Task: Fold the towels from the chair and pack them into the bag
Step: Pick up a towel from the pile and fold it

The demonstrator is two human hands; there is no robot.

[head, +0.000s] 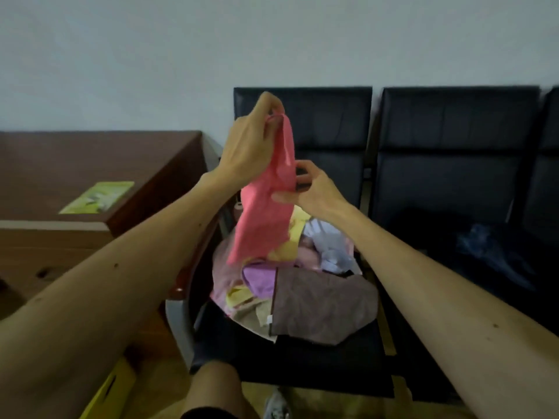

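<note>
Left hand pinched the pink towel by its top edge. Right hand gripped it lower; towel pile sat below both.

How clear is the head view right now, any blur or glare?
Head view: dim and soft, no glare; the pink towel, left hand and right hand look slightly motion-blurred; the wide lens bows the chair backs; the dark heap on the next seat is lost in shadow.
</note>
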